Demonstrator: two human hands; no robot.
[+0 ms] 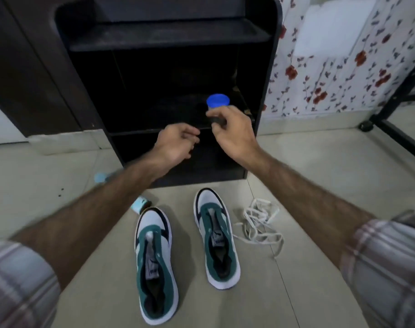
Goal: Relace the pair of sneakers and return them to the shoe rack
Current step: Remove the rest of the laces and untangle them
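Hands apart: right hand (pixel 232 131) grips a blue-capped container (pixel 217 107), left hand (pixel 175 144) loosely curled, empty.

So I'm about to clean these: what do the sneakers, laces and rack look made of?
The sneakers look like matte teal suede or a synthetic lookalike over smoother white panels, with a white rubber-like sole edge. The laces look like flat white woven fabric, limp and tangled. The rack seems dark laminated board, dull and dusty.
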